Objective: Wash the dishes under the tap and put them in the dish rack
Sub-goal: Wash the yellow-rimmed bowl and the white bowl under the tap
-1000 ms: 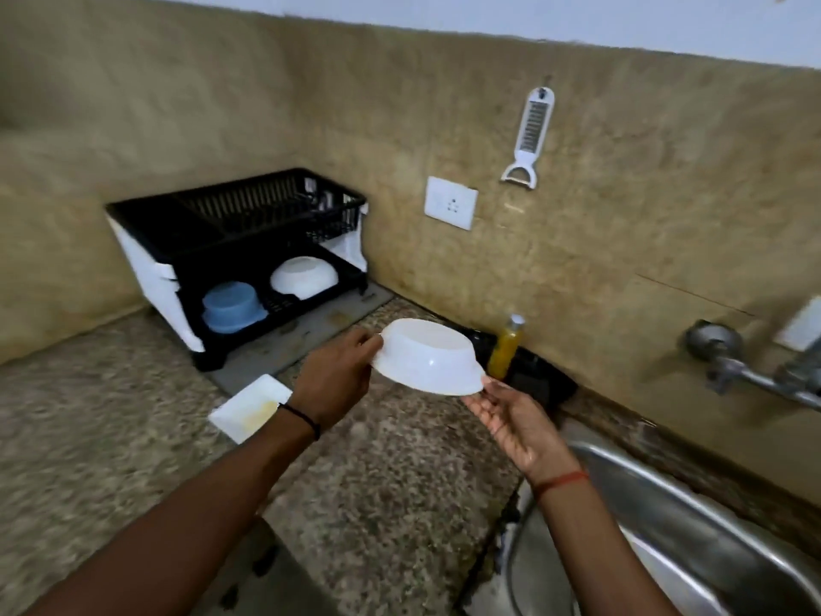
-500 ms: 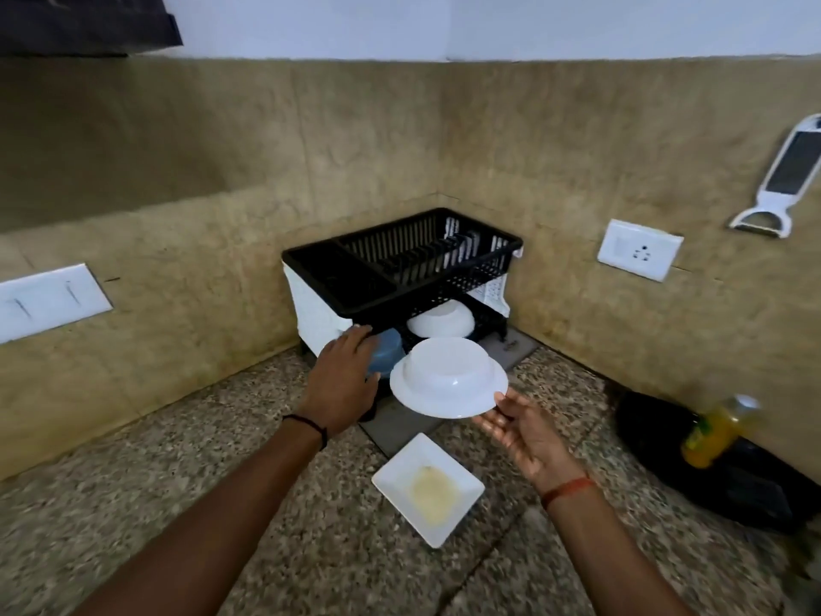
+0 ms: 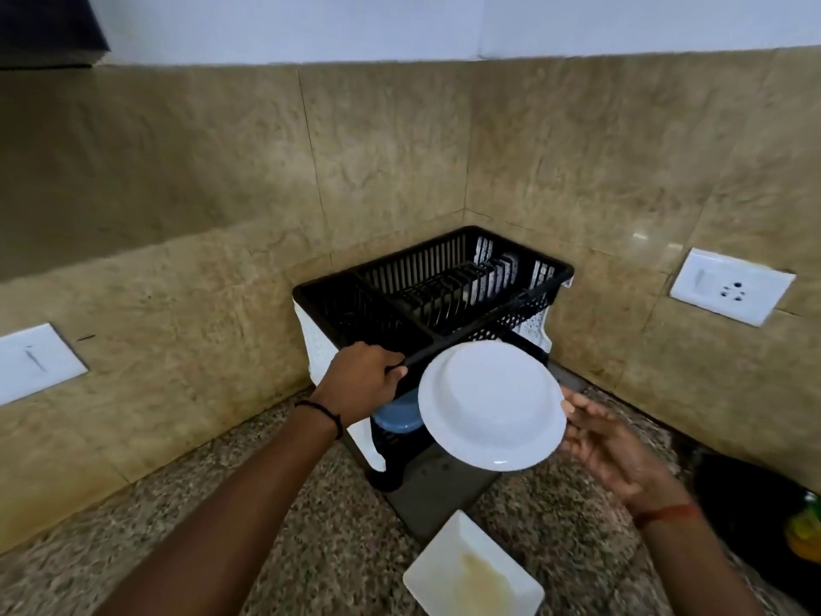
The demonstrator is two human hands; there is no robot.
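Note:
A white bowl point(image 3: 491, 404) is up in front of the black two-tier dish rack point(image 3: 444, 282) in the counter corner, tilted with its underside toward me. My left hand point(image 3: 362, 382) is curled at the bowl's left edge, right against the rack's front rail. My right hand point(image 3: 608, 446) has its fingertips on the bowl's right rim, fingers spread. A blue bowl point(image 3: 395, 420) sits upside down on the rack's lower tier, partly hidden by the white bowl. A square white plate point(image 3: 473, 575) with yellowish residue lies on the counter below.
The rack's upper basket has nothing in it. A dark drip tray point(image 3: 435, 495) sticks out under the rack. A wall socket point(image 3: 731, 286) is at the right, a switch plate point(image 3: 35, 362) at the left. A yellow bottle point(image 3: 804, 531) stands by a black object at the right edge.
My view swung left from the sink to the rack. Both hands carried the white bowl up to the rack's front, and it tilted so that its underside faces me.

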